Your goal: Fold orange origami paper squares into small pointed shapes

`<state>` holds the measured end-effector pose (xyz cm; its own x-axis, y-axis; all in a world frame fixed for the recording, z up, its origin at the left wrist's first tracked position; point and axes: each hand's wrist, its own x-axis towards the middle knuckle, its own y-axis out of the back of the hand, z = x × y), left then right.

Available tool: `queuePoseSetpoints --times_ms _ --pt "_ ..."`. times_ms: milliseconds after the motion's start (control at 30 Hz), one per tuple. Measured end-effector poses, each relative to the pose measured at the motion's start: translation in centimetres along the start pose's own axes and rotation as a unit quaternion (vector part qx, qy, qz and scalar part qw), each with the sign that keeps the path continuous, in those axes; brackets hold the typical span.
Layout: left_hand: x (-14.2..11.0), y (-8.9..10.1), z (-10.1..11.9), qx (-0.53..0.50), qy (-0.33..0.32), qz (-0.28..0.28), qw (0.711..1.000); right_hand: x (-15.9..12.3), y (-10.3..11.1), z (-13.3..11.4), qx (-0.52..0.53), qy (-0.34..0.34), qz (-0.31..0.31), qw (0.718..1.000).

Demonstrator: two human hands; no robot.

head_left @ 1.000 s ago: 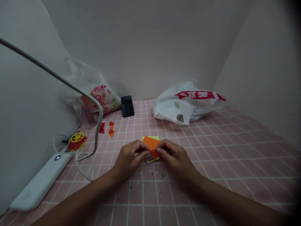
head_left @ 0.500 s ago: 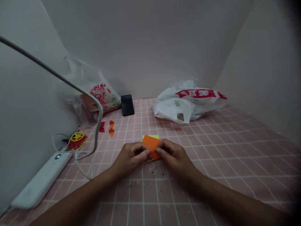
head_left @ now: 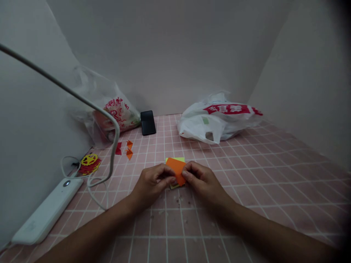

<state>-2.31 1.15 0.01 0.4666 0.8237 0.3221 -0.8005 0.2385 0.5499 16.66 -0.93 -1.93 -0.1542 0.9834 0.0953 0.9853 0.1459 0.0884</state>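
Pink tiled cloth [head_left: 246,175] spreads beneath a white plastic bag [head_left: 203,128] and a black phone [head_left: 148,123]. Nearer, the left hand [head_left: 153,180] and right hand [head_left: 204,180] pinch orange paper [head_left: 176,167] between their fingers, above a yellow sheet [head_left: 179,159].

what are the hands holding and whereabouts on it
Orange paper: the left hand pinches its left side near the lower edge, the right hand its right edge.
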Motion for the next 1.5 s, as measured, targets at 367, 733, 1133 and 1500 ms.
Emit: queuePoseSetpoints --times_ms 367,733,1133,1500 --pt "0.10 -0.06 -0.28 -0.047 0.085 -0.014 0.995 -0.13 -0.17 0.02 0.011 0.010 0.000 1.000" --pt "0.07 -0.22 -0.07 -0.065 0.066 0.008 0.996 -0.41 -0.10 -0.37 -0.018 0.024 -0.009 0.999" --pt "0.16 -0.12 0.30 -0.078 0.112 -0.030 0.990 -0.28 -0.20 -0.34 -0.030 0.041 -0.052 0.997" --pt "-0.06 -0.30 0.23 0.009 -0.010 -0.012 1.000 -0.65 -0.15 -0.42 -0.084 0.076 -0.019 0.993"
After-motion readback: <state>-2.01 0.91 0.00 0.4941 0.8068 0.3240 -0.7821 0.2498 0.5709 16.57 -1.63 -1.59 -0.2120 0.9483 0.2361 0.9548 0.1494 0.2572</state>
